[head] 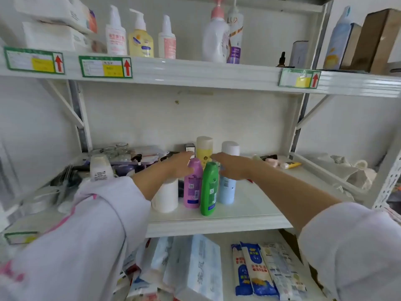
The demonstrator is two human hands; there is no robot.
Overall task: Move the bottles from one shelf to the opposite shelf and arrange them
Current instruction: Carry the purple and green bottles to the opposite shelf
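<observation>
White metal shelving fills the view; on the middle shelf [249, 211], toward its front edge, a tight cluster of bottles stands upright — a white bottle [166, 197], a purple bottle [193, 183], a green bottle [209, 189] and a light blue bottle [226, 189], with a yellow bottle [204, 148] just behind. Both arms reach over the cluster: the left hand [181, 164] and right hand [233, 167] have fingers extended, gripping nothing, flanking the yellow bottle. The step appears to be either arranging or pick-up — the next move calls for closing on one bottle without toppling its touching neighbours.
</observation>
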